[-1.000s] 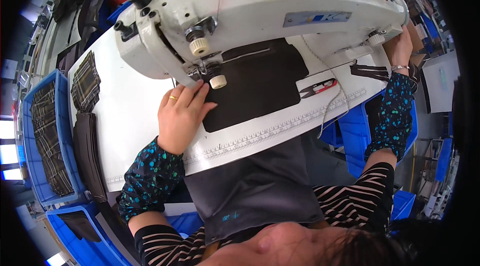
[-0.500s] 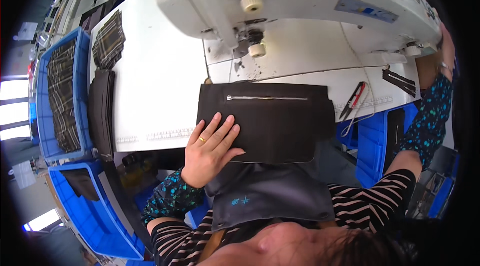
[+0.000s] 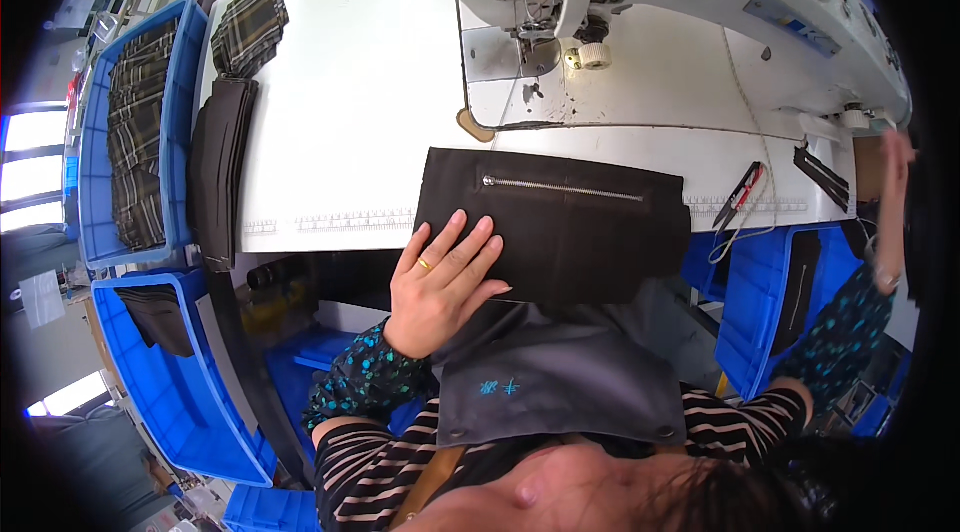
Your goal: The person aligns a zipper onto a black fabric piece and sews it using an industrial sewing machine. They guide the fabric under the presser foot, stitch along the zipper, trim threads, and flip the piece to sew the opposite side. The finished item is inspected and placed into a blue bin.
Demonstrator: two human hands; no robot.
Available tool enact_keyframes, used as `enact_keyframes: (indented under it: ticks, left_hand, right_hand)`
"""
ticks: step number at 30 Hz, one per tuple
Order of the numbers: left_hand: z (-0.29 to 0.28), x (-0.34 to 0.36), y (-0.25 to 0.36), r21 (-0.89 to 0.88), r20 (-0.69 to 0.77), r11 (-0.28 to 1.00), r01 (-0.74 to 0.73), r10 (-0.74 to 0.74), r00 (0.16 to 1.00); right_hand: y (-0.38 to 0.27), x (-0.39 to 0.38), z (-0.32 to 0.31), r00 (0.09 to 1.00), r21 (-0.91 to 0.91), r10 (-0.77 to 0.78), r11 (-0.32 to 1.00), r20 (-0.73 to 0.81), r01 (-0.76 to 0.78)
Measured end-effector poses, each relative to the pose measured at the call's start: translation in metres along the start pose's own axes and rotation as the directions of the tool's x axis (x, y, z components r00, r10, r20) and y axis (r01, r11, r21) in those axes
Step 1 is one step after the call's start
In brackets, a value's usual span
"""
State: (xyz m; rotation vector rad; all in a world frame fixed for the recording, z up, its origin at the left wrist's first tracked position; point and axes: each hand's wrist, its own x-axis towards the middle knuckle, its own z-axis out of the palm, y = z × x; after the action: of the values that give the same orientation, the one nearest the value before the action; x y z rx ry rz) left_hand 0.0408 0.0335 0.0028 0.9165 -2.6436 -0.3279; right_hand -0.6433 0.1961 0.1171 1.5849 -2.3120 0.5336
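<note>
Illumination is bright and even across the centre of the frame. The white table reflects strongly and approaches overexposure, without hard glare. Windows at the left edge are blown out to pure white. Shadows are soft; a dark zone lies beneath the table edge at centre left. Fisheye distortion bends straight edges toward the rim, and black vignetting fills all four corners. The right hand at the right edge is motion-blurred. The lower edge, nearest the lens, is out of focus
</note>
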Motion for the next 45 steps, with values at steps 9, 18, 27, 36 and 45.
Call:
enact_keyframes:
  ticks: [9,18,27,36,45]
  left_hand:
    - [0.002,0.010,0.003,-0.001,-0.209,0.998,0.057,-0.056,0.976]
    - [0.015,0.078,-0.005,0.015,-0.281,0.961,0.275,-0.260,0.924]
    - [0.026,0.072,-0.008,-0.022,-0.341,0.973,0.231,-0.225,0.913]
    - [0.025,0.072,-0.009,-0.051,-0.380,0.973,0.223,-0.226,0.897]
    - [0.025,0.072,-0.008,-0.071,-0.405,0.976,0.206,-0.217,0.888]
  right_hand:
    - [-0.225,-0.062,0.098,0.784,0.134,-0.595,0.804,0.174,0.580]
    - [-0.319,-0.030,0.130,0.865,0.383,-0.419,0.874,0.276,0.300]
    - [-0.425,-0.014,0.171,0.684,0.254,-0.724,0.680,0.086,0.688]
    - [-0.416,-0.007,0.168,0.667,0.237,-0.729,0.682,0.154,0.692]
    - [-0.425,-0.014,0.183,0.714,0.293,-0.691,0.709,0.113,0.641]
